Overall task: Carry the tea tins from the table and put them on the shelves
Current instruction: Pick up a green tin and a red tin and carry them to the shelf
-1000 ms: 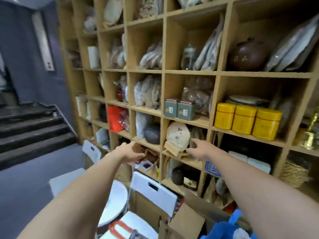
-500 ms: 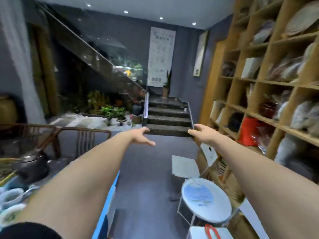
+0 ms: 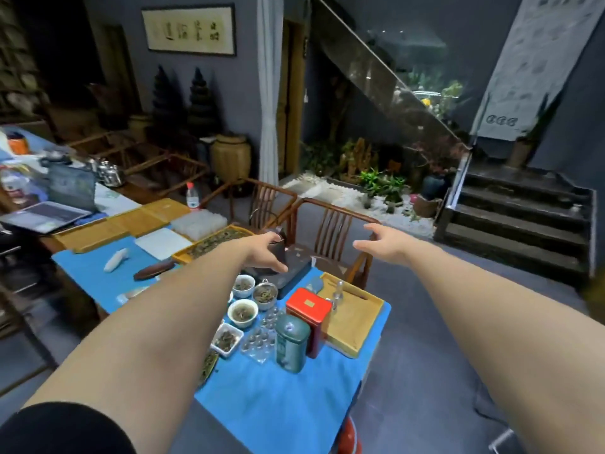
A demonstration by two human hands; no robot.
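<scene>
A dark green round tea tin (image 3: pixel 291 344) stands upright near the front of the blue-covered table (image 3: pixel 278 398). Right behind it, touching or nearly so, stands a red square tea tin (image 3: pixel 308 311). My left hand (image 3: pixel 266 253) is stretched out above the far part of the table, fingers apart, holding nothing. My right hand (image 3: pixel 381 244) is out to the right at the same height, open and empty, over the wooden chair. Both hands are well beyond and above the tins. The shelves are out of view.
White cups of tea leaves (image 3: pixel 243 312) and small glass cups (image 3: pixel 262 339) sit left of the tins. A wooden tray (image 3: pixel 355 317) lies to their right. Wooden chairs (image 3: pixel 330 234) stand behind the table. Stairs (image 3: pixel 517 217) rise at the right; a laptop (image 3: pixel 55 204) sits far left.
The view has swung left from the shelves, past the stairs, to the table. Both arms stay outstretched with empty hands throughout.
</scene>
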